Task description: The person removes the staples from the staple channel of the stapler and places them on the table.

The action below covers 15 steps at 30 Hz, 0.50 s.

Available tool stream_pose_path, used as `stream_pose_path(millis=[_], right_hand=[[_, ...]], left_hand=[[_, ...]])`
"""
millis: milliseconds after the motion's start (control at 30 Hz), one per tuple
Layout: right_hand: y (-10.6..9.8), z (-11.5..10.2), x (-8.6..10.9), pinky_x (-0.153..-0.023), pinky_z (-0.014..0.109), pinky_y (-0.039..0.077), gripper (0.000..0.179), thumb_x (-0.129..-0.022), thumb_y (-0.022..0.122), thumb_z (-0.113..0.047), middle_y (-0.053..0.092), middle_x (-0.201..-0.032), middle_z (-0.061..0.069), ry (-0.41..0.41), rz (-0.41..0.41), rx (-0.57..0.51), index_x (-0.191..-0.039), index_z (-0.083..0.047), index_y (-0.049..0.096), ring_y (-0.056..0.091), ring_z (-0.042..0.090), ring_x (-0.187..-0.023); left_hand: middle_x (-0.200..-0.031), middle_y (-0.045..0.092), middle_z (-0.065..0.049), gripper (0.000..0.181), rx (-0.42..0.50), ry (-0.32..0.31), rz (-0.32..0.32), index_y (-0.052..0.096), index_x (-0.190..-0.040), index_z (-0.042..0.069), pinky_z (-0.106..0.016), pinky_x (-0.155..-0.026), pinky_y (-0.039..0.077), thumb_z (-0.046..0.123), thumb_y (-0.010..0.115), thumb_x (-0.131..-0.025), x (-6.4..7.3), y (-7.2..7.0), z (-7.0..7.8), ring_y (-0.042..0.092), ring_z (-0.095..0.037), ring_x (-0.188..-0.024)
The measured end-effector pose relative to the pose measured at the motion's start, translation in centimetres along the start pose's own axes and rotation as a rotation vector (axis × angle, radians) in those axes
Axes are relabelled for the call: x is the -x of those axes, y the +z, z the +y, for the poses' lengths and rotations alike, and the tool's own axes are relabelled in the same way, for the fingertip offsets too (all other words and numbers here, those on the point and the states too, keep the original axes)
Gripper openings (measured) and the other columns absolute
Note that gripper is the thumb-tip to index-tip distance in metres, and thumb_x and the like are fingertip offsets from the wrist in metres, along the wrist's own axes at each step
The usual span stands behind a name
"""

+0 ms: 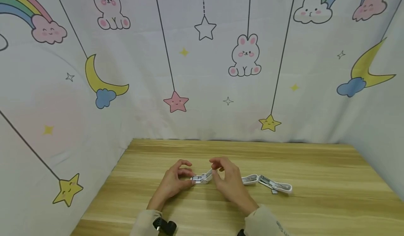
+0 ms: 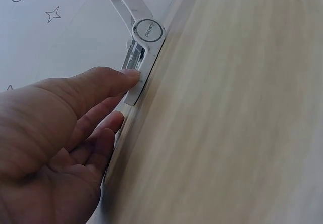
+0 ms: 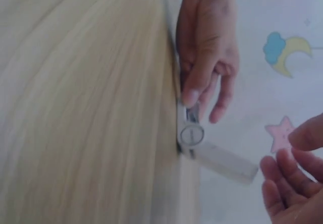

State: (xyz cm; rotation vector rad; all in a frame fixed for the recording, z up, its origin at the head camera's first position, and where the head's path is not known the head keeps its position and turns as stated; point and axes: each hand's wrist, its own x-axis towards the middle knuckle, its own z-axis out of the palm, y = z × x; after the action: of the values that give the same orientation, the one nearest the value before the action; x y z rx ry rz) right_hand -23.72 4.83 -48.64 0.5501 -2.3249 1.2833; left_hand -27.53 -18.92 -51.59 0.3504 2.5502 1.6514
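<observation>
A white stapler (image 1: pixel 202 178) with a round hinge stands on the table, one arm raised at an angle from its metal-lined base. My left hand (image 1: pixel 173 182) holds the base end, the thumb on the near side and fingers beyond, as the left wrist view shows with the stapler's hinge (image 2: pixel 149 31) above the thumb. Beside the raised arm (image 3: pixel 227 163), my right hand (image 3: pixel 298 178) has its fingers loosely bent. The right wrist view shows a small gap between them and the arm's tip, with nothing held.
To the right lie more white stapler-like pieces, one (image 1: pixel 250 179) partly behind my right hand and another (image 1: pixel 275 184) end to end with it. A small pale piece (image 1: pixel 274 191) lies just below. The wooden table (image 1: pixel 315 166) meets a printed cloth (image 1: pixel 205 123) at the back.
</observation>
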Motion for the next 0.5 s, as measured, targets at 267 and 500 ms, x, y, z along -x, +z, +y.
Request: stream_pose_path(millis=[267,500], right_hand=[[1.2,-0.5,0.1,-0.075,0.021,0.057,0.023,-0.098,0.07,-0.002,0.078,-0.092,0.004,0.132,-0.172,-0.141,-0.119,-0.005,0.076,0.067,0.003,-0.079],[2.4,0.2,0.8,-0.062,0.021,0.054,0.028,-0.096,0.062,0.001,0.078,-0.08,0.012,0.22,-0.252,-0.237,-0.121,0.006,0.073,0.067,0.007,-0.063]], left_hand=[[-0.106,0.084,-0.006,0.057,-0.015,0.001,-0.002,0.06,-0.134,0.006,-0.036,-0.095,0.052,0.004,0.089,-0.085,0.1,-0.1,0.0,0.075,-0.018,-0.105],[-0.104,0.084,-0.005,0.056,-0.024,0.002,0.0,0.061,-0.133,0.007,-0.037,-0.096,0.051,0.005,0.089,-0.085,0.1,-0.1,0.0,0.074,-0.018,-0.107]])
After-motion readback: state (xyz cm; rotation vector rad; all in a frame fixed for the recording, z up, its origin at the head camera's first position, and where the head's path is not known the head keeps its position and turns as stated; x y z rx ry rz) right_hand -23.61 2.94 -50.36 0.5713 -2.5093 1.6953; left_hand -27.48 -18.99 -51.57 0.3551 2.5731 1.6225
